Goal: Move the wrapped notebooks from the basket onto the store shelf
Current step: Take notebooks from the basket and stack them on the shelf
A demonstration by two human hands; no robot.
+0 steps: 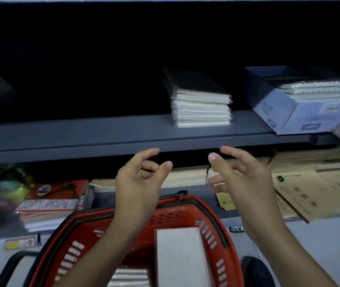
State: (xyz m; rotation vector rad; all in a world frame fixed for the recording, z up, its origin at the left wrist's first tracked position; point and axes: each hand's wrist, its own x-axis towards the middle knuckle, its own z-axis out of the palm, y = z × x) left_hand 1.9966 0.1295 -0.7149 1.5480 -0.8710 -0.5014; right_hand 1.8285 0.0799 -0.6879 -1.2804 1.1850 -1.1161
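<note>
Just below the store shelf (123,131), the left hand (142,179) and right hand (241,179) hover loosely curled and empty above the red basket (212,230). Wrapped notebooks (180,257) lie in the basket; a stack of notebooks (202,106) sits on the shelf.

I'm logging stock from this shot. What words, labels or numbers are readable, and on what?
"PAPER", after a blurred word: on the red and white pack on the lower shelf, left of the red basket.
Blue box labels on the upper shelf: too blurred.
Yellow sticker at lower left: unreadable.
</note>
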